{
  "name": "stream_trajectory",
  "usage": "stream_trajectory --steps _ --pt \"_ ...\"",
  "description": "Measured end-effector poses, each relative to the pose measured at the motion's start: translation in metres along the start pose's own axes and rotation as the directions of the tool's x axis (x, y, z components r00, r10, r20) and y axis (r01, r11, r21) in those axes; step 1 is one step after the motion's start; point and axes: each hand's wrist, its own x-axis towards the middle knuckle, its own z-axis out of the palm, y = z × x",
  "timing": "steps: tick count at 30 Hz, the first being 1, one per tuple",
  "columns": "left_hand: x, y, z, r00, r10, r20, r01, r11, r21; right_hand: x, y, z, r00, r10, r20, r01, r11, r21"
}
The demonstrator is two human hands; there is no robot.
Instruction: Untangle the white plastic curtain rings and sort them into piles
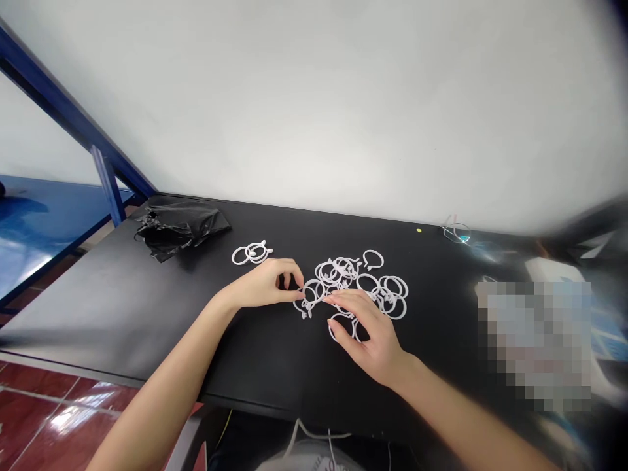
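Observation:
A loose heap of white plastic rings [367, 282], like shower curtain rings with small knobbed ends, lies on the black table in front of me. At the heap's left edge my left hand [271, 282] is curled, its thumb and forefinger closed on the rim of one white ring [314, 291]. My right hand [369, 330] reaches over the heap, fingers stretched and thumb apart, its fingertips touching the rings. Under it, a couple of rings [340, 316] are partly covered. Beyond my left hand a small separate group of rings [251, 252] overlaps.
A crumpled black plastic bag [189, 226] lies at the back left of the table [147, 307]. Clear, shiny plastic [457, 233] sits by the back wall. On the right are a white item [552, 271] and a blurred-out package [540, 347]. A blue metal frame [73, 111] rises at left.

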Motion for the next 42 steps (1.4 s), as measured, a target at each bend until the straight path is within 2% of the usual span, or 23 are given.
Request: stream_trajectory --steps 2,4,7,11,15,21,27,29,34,38,42 --pt "0.000 -0.003 0.001 0.998 -0.039 0.050 0.041 0.999 -0.035 0.000 -0.001 0.001 1.000 -0.009 -0.011 0.009 1.000 0.013" --pt "0.001 -0.006 0.002 0.996 -0.064 0.055 0.067 0.996 -0.056 0.000 -0.001 0.001 1.000 -0.015 -0.021 0.015 1.000 0.019" --pt "0.001 -0.005 0.003 0.997 -0.077 0.011 0.078 0.992 -0.100 -0.001 -0.001 0.001 0.999 -0.008 -0.040 0.008 1.000 0.010" --pt "0.002 0.005 0.008 0.993 -0.096 -0.073 0.074 0.962 -0.263 0.000 0.001 0.001 0.996 -0.032 -0.079 0.030 0.999 -0.026" --pt "0.005 0.016 0.024 0.989 -0.095 -0.116 0.044 0.922 -0.386 0.000 0.001 0.003 0.994 -0.043 -0.101 0.036 0.997 -0.068" --pt "0.006 0.023 0.048 0.988 -0.012 -0.153 -0.059 0.892 -0.449 0.000 0.001 0.001 0.992 -0.007 -0.123 0.000 0.999 -0.053" --pt "0.004 0.027 0.047 0.991 0.065 -0.117 -0.107 0.909 -0.402 0.005 0.001 -0.008 0.995 0.082 -0.056 -0.083 0.996 -0.018" --pt "0.004 0.029 0.045 0.992 0.063 -0.107 -0.102 0.903 -0.417 0.007 0.001 -0.010 0.992 0.109 -0.070 -0.109 0.994 -0.006" --pt "0.004 0.028 0.045 0.994 0.021 -0.108 -0.076 0.839 -0.538 0.006 0.005 -0.011 0.978 0.183 -0.103 -0.186 0.982 -0.024" --pt "0.003 0.028 0.046 0.999 0.018 -0.030 -0.033 0.772 -0.635 0.005 0.008 -0.008 0.973 0.221 -0.065 -0.223 0.975 -0.020" --pt "0.004 0.031 0.044 0.999 0.039 0.013 -0.019 0.719 -0.695 0.005 0.007 -0.006 0.964 0.263 -0.050 -0.258 0.963 0.079"
